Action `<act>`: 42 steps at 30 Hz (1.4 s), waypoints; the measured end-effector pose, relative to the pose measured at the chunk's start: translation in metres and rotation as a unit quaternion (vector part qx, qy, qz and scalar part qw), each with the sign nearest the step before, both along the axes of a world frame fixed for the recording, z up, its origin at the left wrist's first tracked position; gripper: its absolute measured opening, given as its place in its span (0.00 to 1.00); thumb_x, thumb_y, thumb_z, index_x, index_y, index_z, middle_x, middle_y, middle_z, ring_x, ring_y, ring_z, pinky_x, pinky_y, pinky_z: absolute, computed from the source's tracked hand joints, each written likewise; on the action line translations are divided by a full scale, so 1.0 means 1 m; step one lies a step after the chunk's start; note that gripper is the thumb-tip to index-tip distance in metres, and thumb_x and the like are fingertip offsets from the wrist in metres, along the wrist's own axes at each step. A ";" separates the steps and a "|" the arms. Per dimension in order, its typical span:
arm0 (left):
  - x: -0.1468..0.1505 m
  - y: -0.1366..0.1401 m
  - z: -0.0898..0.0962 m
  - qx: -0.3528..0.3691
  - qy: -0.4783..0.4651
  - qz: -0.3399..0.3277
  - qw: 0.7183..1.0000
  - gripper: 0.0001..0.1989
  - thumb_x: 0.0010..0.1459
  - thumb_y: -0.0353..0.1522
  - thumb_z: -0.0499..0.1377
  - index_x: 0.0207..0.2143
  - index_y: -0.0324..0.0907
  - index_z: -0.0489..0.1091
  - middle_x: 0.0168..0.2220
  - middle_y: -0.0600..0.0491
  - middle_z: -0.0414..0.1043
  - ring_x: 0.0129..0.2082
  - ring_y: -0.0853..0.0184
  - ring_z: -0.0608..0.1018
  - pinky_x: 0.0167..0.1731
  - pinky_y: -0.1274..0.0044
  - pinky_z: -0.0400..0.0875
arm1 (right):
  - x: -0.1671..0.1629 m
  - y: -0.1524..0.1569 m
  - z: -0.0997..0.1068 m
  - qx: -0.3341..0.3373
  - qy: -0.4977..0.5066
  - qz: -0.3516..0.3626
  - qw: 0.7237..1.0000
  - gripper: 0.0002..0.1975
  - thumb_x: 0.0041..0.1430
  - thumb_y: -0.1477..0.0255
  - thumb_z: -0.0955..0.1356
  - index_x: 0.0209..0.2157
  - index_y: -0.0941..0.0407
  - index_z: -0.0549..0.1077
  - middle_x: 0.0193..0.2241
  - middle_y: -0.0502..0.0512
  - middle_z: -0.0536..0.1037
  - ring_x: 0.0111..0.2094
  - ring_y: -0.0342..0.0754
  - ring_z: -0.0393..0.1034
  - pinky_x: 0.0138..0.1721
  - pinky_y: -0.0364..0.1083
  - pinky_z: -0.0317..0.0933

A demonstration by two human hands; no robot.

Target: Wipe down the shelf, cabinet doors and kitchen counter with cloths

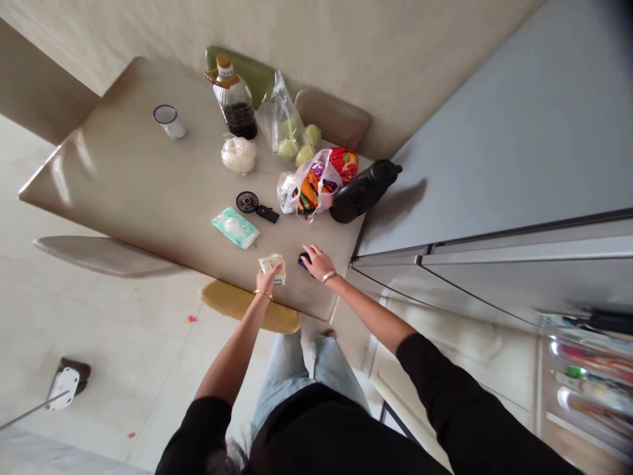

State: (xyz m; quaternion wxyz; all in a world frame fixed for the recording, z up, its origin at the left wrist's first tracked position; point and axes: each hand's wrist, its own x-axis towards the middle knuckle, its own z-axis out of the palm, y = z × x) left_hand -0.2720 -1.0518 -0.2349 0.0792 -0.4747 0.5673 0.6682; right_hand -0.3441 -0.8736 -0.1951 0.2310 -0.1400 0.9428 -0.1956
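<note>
My left hand [267,277], near the table's front edge, is closed on a small stack of pale printed cards [271,262]; their exact kind is too small to read. To its right, my right hand [319,262] rests low over the tabletop with its fingers curled over a small dark blue object [303,262]. Most of that object is hidden under the fingers. Beyond the cards lies a green and white tissue pack [236,227]. A black handheld fan [247,202] lies just behind the pack.
On the table [123,178] stand a white enamel mug [171,123], a bottle of dark liquid [237,109], a white plastic bundle [239,156], a bag of green fruit [289,142], a bag of colourful packets [316,185] and a black flask [364,191]. Right is a grey refrigerator [494,145].
</note>
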 end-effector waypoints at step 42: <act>-0.022 0.027 0.006 -0.521 0.187 -0.298 0.778 0.39 0.57 0.38 0.63 0.68 0.34 0.57 0.68 0.33 0.58 0.68 0.49 0.63 0.66 0.55 0.58 | 0.251 0.239 0.033 -0.197 0.093 -0.492 0.843 0.10 0.61 0.68 0.63 0.37 0.55 0.76 0.34 0.58 0.81 0.37 0.51 0.75 0.46 0.49 0.67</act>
